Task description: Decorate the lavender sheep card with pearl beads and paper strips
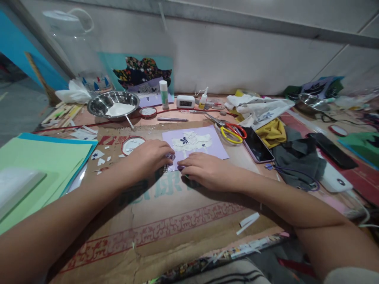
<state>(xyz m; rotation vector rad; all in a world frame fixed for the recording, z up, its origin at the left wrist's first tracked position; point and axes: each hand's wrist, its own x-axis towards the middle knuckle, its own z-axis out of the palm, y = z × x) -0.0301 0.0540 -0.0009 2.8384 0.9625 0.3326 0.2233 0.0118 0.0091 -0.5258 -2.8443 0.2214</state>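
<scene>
A lilac card (220, 148) lies in front of me, with a white cut-out patch (194, 142) on it edged in small white beads and bearing dark blue flowers. At the card's lower left corner, my left hand (149, 157) is closed with its fingertips on a small, shiny, clear-purple thing too blurred to name. My right hand (204, 169) grips the card's near edge, fingers bent over it. Just left of my left hand sits a red-rimmed lid (132, 146) holding small pale beads. White paper scraps (101, 161) lie further left.
Scissors (231, 132) and a phone (257, 146) lie right of the card. Behind are a glue stick (164, 94), a small digital clock (185, 102), a glue bottle (203, 99) and a metal bowl (97, 106). Green paper sheets (59, 152) lie left, crumpled cloths (271, 134) right.
</scene>
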